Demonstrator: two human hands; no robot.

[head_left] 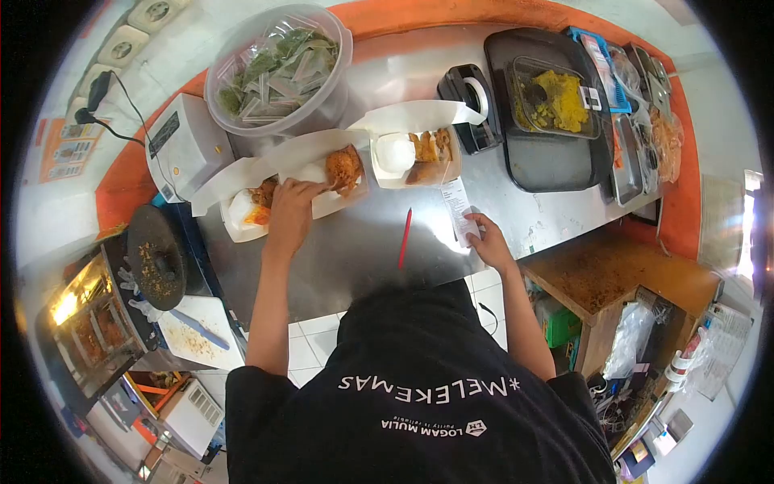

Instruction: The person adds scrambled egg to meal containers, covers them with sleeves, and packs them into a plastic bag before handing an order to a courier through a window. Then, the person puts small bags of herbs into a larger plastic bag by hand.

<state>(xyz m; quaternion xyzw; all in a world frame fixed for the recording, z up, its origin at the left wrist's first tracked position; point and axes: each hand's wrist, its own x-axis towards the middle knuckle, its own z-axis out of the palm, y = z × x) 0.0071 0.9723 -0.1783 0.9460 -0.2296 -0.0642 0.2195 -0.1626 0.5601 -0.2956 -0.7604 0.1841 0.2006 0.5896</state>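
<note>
The right hand (488,239) pinches a paper slip (456,206), while the left hand (296,203), its grip hard to tell, seems to be fixing the fried chicken (344,166) in the box (343,205) beside it, needing gentle fingers next.

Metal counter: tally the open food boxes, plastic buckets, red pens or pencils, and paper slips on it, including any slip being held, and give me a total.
Open food boxes: 3
Plastic bucket: 1
Red pen or pencil: 1
Paper slip, held in the right hand: 1
Total: 6
</note>
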